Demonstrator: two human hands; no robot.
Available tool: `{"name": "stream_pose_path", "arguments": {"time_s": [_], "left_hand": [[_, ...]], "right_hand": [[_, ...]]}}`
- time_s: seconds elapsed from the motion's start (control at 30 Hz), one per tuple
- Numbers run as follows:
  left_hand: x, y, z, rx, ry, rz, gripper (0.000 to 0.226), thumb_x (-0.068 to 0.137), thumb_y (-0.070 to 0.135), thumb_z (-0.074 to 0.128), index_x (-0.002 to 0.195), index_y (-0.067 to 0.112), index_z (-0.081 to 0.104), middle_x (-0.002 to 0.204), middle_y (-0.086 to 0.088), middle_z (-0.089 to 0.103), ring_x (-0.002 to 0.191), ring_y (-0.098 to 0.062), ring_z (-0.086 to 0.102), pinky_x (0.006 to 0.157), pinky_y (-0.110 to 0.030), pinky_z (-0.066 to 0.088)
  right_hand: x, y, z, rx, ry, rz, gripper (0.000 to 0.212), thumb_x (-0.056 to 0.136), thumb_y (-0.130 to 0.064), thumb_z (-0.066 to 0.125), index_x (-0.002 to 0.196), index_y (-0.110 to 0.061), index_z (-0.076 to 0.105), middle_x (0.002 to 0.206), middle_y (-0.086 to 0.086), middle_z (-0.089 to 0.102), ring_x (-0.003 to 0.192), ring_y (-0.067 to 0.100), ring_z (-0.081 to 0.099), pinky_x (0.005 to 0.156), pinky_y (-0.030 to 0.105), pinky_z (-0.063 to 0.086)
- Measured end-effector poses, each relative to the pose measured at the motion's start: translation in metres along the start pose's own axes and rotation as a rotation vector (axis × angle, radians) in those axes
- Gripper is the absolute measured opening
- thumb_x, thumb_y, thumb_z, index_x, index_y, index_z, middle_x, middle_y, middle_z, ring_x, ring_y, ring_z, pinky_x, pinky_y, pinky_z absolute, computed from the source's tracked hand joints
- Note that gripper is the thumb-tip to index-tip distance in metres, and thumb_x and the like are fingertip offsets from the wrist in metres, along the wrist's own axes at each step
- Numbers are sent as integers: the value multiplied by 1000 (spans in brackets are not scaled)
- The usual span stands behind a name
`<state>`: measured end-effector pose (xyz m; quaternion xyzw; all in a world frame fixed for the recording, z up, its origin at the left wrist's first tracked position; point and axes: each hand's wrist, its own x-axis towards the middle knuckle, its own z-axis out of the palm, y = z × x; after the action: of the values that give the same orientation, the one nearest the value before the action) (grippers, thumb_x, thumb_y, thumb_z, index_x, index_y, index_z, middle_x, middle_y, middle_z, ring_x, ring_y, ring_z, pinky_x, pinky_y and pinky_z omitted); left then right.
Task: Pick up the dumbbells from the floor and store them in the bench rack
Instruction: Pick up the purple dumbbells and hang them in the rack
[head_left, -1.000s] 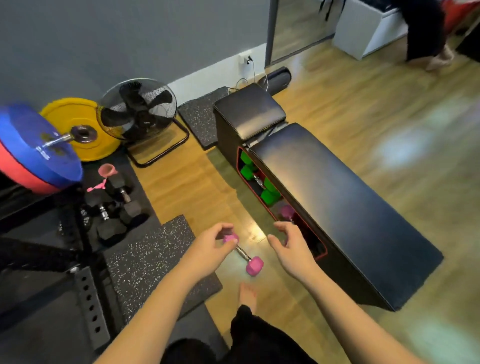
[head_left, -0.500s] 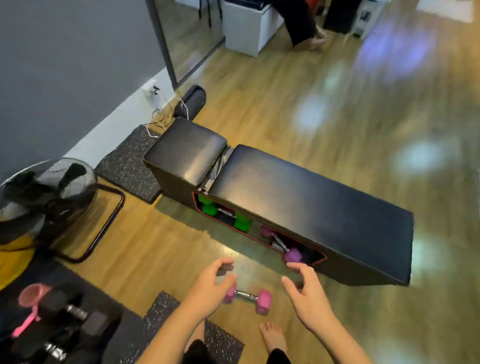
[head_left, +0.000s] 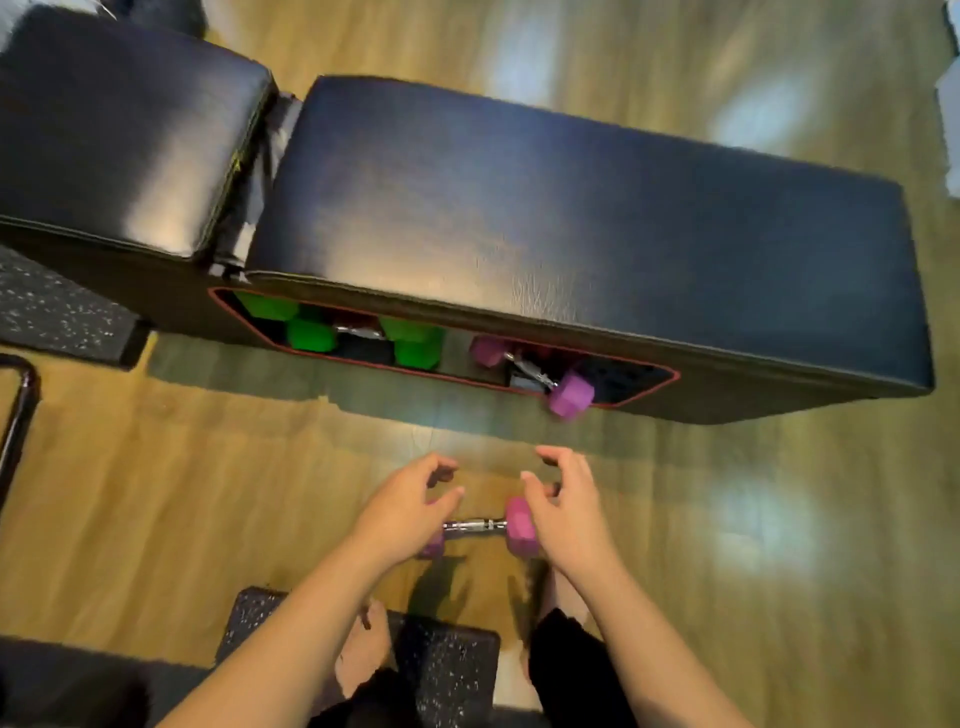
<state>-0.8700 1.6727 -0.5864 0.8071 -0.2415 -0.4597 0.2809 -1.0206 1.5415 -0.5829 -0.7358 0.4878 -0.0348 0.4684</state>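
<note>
A pink dumbbell (head_left: 518, 526) with a chrome handle lies on the wooden floor just in front of my feet. My left hand (head_left: 408, 506) hovers over its left head and hides most of it, fingers curled and apart. My right hand (head_left: 569, 512) sits beside and partly over the right head, fingers spread. The black padded bench (head_left: 571, 208) stands beyond, its red-trimmed side rack opening (head_left: 457, 382) facing me. Inside the rack are green dumbbells (head_left: 311, 335) on the left and another pink dumbbell (head_left: 570, 395) whose near head pokes out of the opening.
A speckled rubber mat (head_left: 452, 660) lies under my bare foot (head_left: 363, 649). A second mat (head_left: 52, 317) lies at the left beside the bench. A black metal tube (head_left: 21, 400) of the fan stand curves along the left edge. Wooden floor surrounds the bench.
The view has swung down and closer to the bench; the fan and weight plates have left the frame. My hands have drawn closer together over the pink dumbbell on the floor.
</note>
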Motion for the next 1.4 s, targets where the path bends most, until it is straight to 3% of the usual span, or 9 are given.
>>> {"name": "stream_pose_path", "arguments": {"time_s": [0.17,0.27,0.37,0.5,0.63,0.73,0.87,1.13,1.4], "left_hand": [[78,-92,56,129,-9,15,33,89,32,68,120,20,61,110,5,65,106,-16,62,96,-35,50],[117,-138,84,238,-54,13,39,90,39,65,125,22,57,119,5,64,111,-16,59,96,-36,50],[145,-177,106,359,-103,48,45,89,41,66,128,21,55,125,2,62,113,-19,60,95,-38,51],[163,-214,124,651,-173,96,67,79,54,71,134,21,50,127,0,56,109,-22,59,88,-38,53],[162,-248,137,823,-242,10,102,55,75,74,136,24,38,128,-3,43,111,-26,51,87,-42,54],[152,-267,150,704,-156,-16,106,55,68,80,138,25,30,130,-6,38,106,-24,52,83,-37,54],[143,-280,163,355,-8,-35,106,60,58,85,141,25,26,130,-5,38,104,-24,56,78,-32,49],[146,-289,169,276,63,-15,95,62,48,86,136,20,34,122,0,41,105,-21,51,88,-41,52],[156,-295,173,193,114,5,100,51,50,81,137,28,35,117,10,39,102,-17,51,89,-41,53]], "right_hand": [[47,100,77,-50,-23,6,31,91,-21,63,121,-14,57,109,-3,48,73,20,58,81,39,51],[69,154,119,-123,-30,30,33,89,-18,64,120,-10,59,110,2,51,92,26,60,89,44,50],[80,198,152,-173,-45,54,34,89,-20,61,122,-10,58,117,9,55,109,28,57,96,44,47],[83,236,177,-367,-119,109,43,91,-31,58,132,-20,48,125,3,50,119,24,44,104,43,40],[87,261,184,-689,-80,141,59,84,-47,63,133,-22,42,129,6,42,118,27,39,96,43,33],[85,279,185,-560,-71,303,70,80,-50,68,133,-17,36,128,10,40,115,34,44,92,44,40],[84,290,187,-321,-9,400,86,71,-50,76,137,-18,30,126,10,45,109,33,53,93,52,50],[76,302,181,-231,-84,259,93,74,-30,81,146,-18,23,137,7,39,114,24,51,100,46,48],[77,315,189,-76,106,202,87,65,-27,81,140,-21,36,126,0,47,103,16,53,89,35,50]]}}
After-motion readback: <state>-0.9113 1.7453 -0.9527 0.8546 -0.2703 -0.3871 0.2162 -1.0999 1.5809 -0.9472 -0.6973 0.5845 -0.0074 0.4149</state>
